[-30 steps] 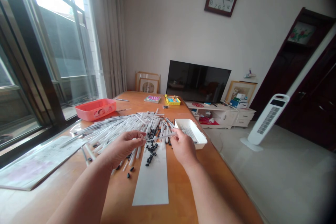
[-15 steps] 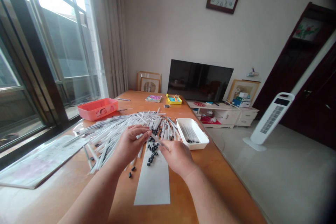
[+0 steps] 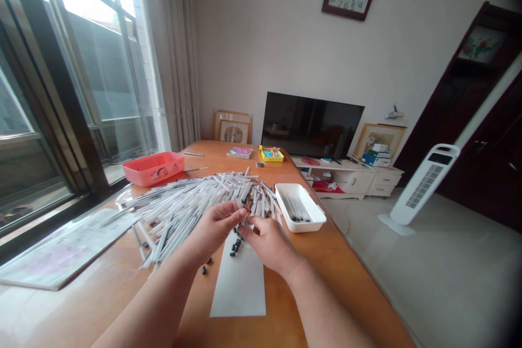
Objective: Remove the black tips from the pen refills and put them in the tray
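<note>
While the left hand [image 3: 222,224] pinches thumb to finger on a pale tube [image 3: 244,221], mostly hidden, the right hand [image 3: 269,238] pinches it from four o'clock; black pieces [image 3: 235,248] and paper [image 3: 238,291] lie toward six o'clock.

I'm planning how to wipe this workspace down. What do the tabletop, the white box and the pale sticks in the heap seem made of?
Tabletop: probably varnished wood or veneer; orange-brown with a glossy sheen near the window.
White box: likely moulded plastic; smooth, opaque, rounded corners.
Pale sticks: perhaps plastic; milky, seemingly translucent, smooth.
</note>
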A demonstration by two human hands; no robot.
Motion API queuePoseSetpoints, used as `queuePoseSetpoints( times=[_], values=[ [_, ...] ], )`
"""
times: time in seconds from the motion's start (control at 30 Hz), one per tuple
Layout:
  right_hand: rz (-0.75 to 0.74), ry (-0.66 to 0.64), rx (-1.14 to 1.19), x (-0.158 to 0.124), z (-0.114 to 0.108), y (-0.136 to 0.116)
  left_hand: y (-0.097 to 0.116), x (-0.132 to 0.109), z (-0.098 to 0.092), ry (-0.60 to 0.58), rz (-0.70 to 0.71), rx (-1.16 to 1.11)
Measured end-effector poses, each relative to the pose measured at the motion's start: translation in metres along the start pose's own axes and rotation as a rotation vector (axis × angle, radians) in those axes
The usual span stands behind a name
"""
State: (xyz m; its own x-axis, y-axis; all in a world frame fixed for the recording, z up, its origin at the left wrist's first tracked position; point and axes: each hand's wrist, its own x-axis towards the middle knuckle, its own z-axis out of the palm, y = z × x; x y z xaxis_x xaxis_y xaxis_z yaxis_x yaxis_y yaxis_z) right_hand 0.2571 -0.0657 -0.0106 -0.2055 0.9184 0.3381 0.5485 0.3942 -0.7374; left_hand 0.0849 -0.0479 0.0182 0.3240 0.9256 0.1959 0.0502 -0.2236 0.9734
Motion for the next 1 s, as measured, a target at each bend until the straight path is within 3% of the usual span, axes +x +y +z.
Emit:
queuePoseSetpoints(
  times=[0.1,0.17,0.33,0.57,0.73,0.87,1.0],
  values=[
    [0.03,0.039,0.089,0.006,0.005,0.013,0.0,0.001,-0.003,0.104,0.012,-0.103],
    [0.045,0.079,0.045,0.01,0.009,0.023,0.0,0.002,-0.006,0.172,-0.003,-0.16],
    [0.044,0.03,-0.128,0.011,0.023,0.038,-0.005,0.004,-0.011,0.265,-0.085,-0.25],
    [0.035,-0.067,-0.201,0.01,0.03,0.039,-0.019,0.006,-0.013,0.195,-0.164,-0.397],
    [0.032,-0.047,-0.158,0.009,0.032,0.04,-0.021,0.008,-0.01,0.187,-0.203,-0.514],
    [0.115,-0.014,0.017,0.01,0.025,0.034,-0.022,0.008,-0.007,0.102,-0.193,-0.552],
    [0.252,0.096,0.383,0.013,0.004,0.02,-0.023,0.006,-0.004,-0.036,-0.2,-0.531]
  ],
)
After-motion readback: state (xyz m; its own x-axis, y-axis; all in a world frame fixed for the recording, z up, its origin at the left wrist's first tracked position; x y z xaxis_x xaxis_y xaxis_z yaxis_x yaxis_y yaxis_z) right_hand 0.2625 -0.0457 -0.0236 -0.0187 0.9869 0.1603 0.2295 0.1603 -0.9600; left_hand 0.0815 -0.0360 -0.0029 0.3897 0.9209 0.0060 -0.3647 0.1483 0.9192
